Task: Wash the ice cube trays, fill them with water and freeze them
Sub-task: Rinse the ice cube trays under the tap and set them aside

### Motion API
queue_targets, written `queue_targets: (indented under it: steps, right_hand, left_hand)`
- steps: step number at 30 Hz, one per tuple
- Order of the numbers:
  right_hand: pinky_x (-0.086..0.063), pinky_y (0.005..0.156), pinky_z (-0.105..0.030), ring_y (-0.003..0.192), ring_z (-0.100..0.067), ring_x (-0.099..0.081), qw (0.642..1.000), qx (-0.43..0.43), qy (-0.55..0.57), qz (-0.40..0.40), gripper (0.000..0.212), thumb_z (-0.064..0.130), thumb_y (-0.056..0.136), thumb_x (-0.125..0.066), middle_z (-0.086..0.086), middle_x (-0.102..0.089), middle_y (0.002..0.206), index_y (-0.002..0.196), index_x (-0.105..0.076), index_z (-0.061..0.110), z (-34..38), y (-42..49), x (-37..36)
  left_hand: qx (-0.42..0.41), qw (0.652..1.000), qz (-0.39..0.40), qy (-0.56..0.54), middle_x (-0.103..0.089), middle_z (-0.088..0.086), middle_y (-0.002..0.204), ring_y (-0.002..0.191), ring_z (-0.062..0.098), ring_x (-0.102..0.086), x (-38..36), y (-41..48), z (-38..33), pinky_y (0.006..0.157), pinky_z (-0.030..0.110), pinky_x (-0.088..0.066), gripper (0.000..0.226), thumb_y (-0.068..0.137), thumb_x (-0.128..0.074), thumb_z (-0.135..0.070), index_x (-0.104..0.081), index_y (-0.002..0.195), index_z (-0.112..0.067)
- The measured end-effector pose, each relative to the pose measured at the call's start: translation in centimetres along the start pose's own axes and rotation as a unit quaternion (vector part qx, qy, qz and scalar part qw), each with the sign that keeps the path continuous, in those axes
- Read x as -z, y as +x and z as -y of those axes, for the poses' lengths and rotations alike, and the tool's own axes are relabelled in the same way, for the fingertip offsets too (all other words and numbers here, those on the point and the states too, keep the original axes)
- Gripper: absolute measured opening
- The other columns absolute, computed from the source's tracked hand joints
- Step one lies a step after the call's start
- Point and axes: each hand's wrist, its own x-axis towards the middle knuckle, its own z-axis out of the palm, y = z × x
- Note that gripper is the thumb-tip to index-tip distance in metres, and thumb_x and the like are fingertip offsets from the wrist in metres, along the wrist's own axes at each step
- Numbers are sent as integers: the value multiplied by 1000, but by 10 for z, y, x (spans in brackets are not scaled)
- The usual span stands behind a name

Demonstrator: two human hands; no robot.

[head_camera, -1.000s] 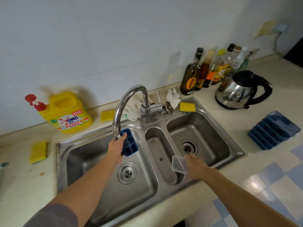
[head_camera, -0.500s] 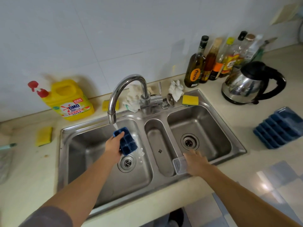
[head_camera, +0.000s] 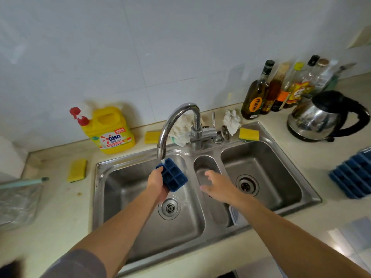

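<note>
My left hand point(head_camera: 157, 184) grips a small dark blue ice cube tray point(head_camera: 173, 177) under the spout of the chrome faucet point(head_camera: 176, 121), over the left basin of the steel sink point(head_camera: 309, 194). Its cells face up and toward me, tilted. My right hand point(head_camera: 219, 186) hovers with fingers spread over the narrow middle basin, holding nothing. A clear plastic lid point(head_camera: 233, 214) leans at the front of the middle basin, below my right wrist. More blue ice cube trays point(head_camera: 354, 175) lie stacked on the counter at the right.
A yellow OMO detergent jug point(head_camera: 109, 131) stands behind the sink on the left. Yellow sponges point(head_camera: 77, 170) lie on the counter and one sponge point(head_camera: 249, 134) on the sink rim. Several bottles point(head_camera: 259, 93) and a steel kettle point(head_camera: 321, 117) fill the back right.
My right hand let go of the clear lid, which now sits in the middle basin, and moved up and left with fingers spread. The blue tray stays under the faucet.
</note>
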Motion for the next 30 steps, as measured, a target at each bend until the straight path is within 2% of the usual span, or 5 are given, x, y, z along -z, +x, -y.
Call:
queue_targets:
  steps: [4,9,18,23,30]
  right_hand:
    - [-58,85,-43,99,-20,-67,990,-6,143,19,44,40,94,-63,-4,-66,117,130,-52,17,51,15,-17]
    - [-63,80,-38,94,-32,-76,926,-79,367,39,27,11,100,-59,-18,-74,103,127,-54,8,87,36,-43]
    - [-63,81,-49,80,-29,-72,944,-55,326,16,36,4,95,-57,-15,-68,106,128,-53,19,106,77,-44]
    - [-63,66,-43,58,-20,-66,950,-51,306,-8,33,0,90,-50,-14,-72,93,114,-58,22,111,97,-44]
    - [-41,42,-27,40,-11,-52,956,-64,286,-13,26,3,94,-45,-6,-62,65,93,-62,22,114,107,-48]
  left_hand:
    - [14,999,41,-6,-69,14,105,91,34,-67,-2,-1,-16,72,44,-54,18,105,-43,-20,-59,113,-16]
    - [13,997,76,-10,-67,22,115,107,38,-64,16,12,-25,98,52,-51,25,99,-42,-9,-59,117,-5]
    - [-60,965,70,244,-69,21,97,68,24,-64,63,24,-60,61,34,-57,29,97,-43,5,-61,118,-4]
    - [-70,963,64,251,-71,16,87,65,23,-67,52,20,-58,63,34,-60,29,97,-41,3,-61,116,-7]
    - [-89,981,10,175,-73,16,87,66,23,-69,47,26,-47,61,33,-58,25,97,-46,-1,-62,115,-6]
